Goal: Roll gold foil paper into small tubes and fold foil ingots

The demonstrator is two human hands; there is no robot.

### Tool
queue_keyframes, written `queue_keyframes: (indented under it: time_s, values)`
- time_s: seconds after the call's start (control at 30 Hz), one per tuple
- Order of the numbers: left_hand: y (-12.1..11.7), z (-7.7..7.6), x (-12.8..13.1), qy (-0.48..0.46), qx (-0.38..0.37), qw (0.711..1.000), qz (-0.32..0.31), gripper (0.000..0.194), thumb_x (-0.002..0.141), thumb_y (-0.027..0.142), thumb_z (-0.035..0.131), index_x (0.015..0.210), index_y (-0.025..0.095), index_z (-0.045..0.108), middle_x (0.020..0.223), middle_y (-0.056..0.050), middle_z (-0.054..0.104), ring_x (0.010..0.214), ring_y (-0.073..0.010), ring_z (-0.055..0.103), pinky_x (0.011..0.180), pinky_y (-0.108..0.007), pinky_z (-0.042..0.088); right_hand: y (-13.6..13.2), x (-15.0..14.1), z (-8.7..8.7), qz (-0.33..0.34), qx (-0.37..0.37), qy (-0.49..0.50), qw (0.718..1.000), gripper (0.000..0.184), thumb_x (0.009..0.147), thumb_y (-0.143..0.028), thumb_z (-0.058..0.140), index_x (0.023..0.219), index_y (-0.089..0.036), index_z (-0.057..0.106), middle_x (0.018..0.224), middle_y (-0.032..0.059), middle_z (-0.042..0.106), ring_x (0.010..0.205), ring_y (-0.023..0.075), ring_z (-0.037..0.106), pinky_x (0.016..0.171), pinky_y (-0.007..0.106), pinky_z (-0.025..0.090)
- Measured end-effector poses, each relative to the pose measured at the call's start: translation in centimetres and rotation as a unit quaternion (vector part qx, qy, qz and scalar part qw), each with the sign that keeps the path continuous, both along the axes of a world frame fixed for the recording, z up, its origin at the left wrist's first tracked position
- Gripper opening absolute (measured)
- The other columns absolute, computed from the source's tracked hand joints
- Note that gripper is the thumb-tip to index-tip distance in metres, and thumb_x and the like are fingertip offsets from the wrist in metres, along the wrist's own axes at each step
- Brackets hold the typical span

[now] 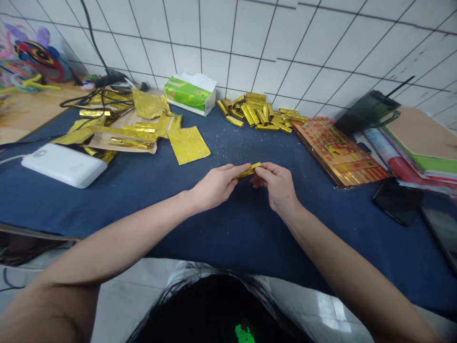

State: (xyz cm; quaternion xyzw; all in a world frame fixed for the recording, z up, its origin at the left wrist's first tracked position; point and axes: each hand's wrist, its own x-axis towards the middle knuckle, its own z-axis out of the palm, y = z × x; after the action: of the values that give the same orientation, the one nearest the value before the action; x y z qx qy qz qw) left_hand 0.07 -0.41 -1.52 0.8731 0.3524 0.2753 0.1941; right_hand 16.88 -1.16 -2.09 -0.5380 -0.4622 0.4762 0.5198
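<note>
The left hand (217, 186) and right hand (276, 187) meet in front of the body, and between them is a folded gold foil strip (249, 170), held just over the blue tablecloth (214, 228). Its long axis runs crosswise, its right end rising a little toward the wall. The left fingers (237, 169) lie together and clamp its left end, while the right fingers (262, 172) curl together and pinch its right end. Holding it from both ends seems to keep the thin, springy foil from opening, and the wrists stay turned in to keep it in front of the person.

Farther up on the left sits a white power bank (64, 165), with its cord running off the table edge. Beyond it, loose gold foil sheets (188, 145) and folded strips lie on brown paper (123, 144), close to a tangle of black cables (103, 83). Straight ahead, a heap of folded gold pieces (255, 112) is pushed against the tiled wall (303, 47), perhaps to keep them together and out of the way, next to a green tissue box (190, 94). To the right are a red and gold printed pack (337, 151), a black phone (397, 201) and a stack of books (421, 147)
</note>
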Motion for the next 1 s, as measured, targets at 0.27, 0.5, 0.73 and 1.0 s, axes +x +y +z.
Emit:
queue_keyframes:
  time_s: [0.27, 0.5, 0.73, 1.0]
  values:
    - [-0.02, -0.02, 0.05, -0.017, -0.024, 0.999, 0.022, 0.046, 0.079, 0.006, 0.044, 0.124, 0.012, 0.048, 0.111, -0.010, 0.061, 0.098, -0.0174, 0.059, 0.087, -0.032, 0.046, 0.16, -0.09, -0.25, -0.006, 0.018, 0.004, 1.000, 0.011, 0.067, -0.027, 0.061, 0.071, -0.017, 0.056, 0.059, -0.0038, 0.057, 0.046, 0.0083, 0.054, 0.043, 0.022, 0.044]
    - [-0.10, -0.05, 0.03, -0.015, -0.022, 0.999, 0.018, 0.046, 0.078, 0.006, 0.044, 0.124, 0.013, 0.047, 0.110, -0.009, 0.062, 0.097, -0.0170, 0.060, 0.087, -0.032, 0.047, 0.22, 0.15, -0.53, 0.000, 0.030, -0.025, 0.999, 0.011, 0.067, -0.027, 0.062, 0.070, -0.017, 0.058, 0.056, -0.0046, 0.056, 0.043, 0.0073, 0.051, 0.040, 0.020, 0.041]
    - [0.08, 0.01, 0.13, -0.029, -0.061, 0.996, 0.052, 0.046, 0.077, 0.006, 0.045, 0.123, 0.009, 0.048, 0.120, -0.010, 0.058, 0.106, -0.0177, 0.056, 0.094, -0.031, 0.043, 0.14, 0.23, -0.23, 0.000, 0.007, -0.023, 1.000, 0.018, 0.072, -0.033, 0.055, 0.071, -0.016, 0.063, 0.050, -0.0037, 0.053, 0.043, 0.0082, 0.050, 0.038, 0.019, 0.036]
    - [0.15, -0.01, 0.12, -0.060, -0.067, 0.995, 0.047, 0.039, 0.079, 0.007, 0.045, 0.117, 0.011, 0.054, 0.113, -0.007, 0.063, 0.099, -0.0153, 0.060, 0.088, -0.026, 0.046, 0.24, 0.28, -0.30, 0.029, 0.026, -0.017, 0.999, 0.017, 0.069, -0.029, 0.061, 0.059, -0.016, 0.060, 0.048, -0.0048, 0.051, 0.038, 0.0053, 0.043, 0.038, 0.021, 0.036]
